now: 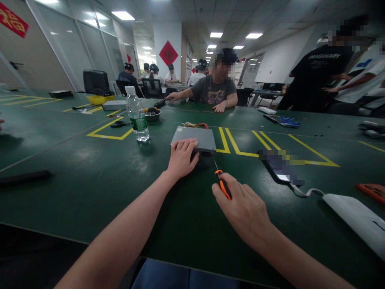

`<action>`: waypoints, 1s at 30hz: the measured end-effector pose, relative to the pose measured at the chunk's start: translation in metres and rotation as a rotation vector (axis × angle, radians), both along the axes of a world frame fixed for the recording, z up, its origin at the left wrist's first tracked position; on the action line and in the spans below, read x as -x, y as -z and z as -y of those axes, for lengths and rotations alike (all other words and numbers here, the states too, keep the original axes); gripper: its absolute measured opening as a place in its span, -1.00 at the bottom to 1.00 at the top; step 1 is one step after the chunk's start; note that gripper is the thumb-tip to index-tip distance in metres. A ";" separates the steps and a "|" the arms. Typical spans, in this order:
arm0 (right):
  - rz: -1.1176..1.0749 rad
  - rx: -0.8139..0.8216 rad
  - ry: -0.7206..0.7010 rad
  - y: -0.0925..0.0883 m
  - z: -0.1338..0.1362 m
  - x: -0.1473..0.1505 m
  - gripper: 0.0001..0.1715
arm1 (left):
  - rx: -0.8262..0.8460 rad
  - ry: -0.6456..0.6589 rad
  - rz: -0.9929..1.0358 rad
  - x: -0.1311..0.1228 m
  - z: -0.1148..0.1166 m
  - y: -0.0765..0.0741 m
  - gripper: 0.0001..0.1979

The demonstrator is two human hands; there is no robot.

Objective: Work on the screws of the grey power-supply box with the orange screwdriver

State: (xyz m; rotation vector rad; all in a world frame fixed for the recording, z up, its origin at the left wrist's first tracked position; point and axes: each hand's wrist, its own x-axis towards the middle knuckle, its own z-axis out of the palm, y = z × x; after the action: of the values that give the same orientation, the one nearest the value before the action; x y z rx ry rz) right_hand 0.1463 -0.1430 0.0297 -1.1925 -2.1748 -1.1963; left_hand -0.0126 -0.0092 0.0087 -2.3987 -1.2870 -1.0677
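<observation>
Clock directions are taken from the metal box (201, 138), with twelve away from the wearer. Far left on the desk (99, 184), a black bar (25, 179) lies between eight and nine. A yellow tray (100, 100) sits farther off toward ten, its contents unclear. The clear bottle (138, 120) stands upright at nine, capped; just behind it at ten, a metal bowl (154, 117) holds dark and yellow items too small to name.

The left hand (182, 158) lies over the box's near-left corner, its grip pressing the top, fingers slightly spread and thumb at the near edge. The box lies flat mid-desk, socket side toward six, coloured cables (197, 125) at twelve; its broader visible span runs nine to three.

The right hand (245, 204) pinches the orange-black handle of a screwdriver (224, 188), long axis five to eleven, tip toward eleven beside the socket side; contact cannot be told. A phone (278, 168) lies between three and four, and a white power bank (355, 218) at four.
</observation>
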 end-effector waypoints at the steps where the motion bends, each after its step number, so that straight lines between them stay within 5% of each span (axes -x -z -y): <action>1: 0.002 0.000 0.003 0.001 0.001 0.003 -0.74 | -0.001 0.000 0.002 0.000 0.000 0.000 -0.71; 13: -0.019 -0.029 0.041 0.002 0.000 -0.006 -0.88 | 0.008 0.003 0.006 0.000 0.000 0.000 -0.71; 22: 0.007 -0.012 -0.169 0.007 -0.007 -0.003 -0.84 | 0.000 0.003 0.006 0.000 -0.001 0.001 -0.71; 30: -0.083 0.022 -0.088 0.004 -0.007 -0.009 -0.84 | 0.011 0.008 0.008 0.001 -0.001 0.000 -0.70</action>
State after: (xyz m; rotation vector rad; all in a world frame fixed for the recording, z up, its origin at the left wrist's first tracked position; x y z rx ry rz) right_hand 0.1557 -0.1365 0.0257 -1.1228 -2.1601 -1.0710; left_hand -0.0133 -0.0085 0.0086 -2.4117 -1.2904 -1.0758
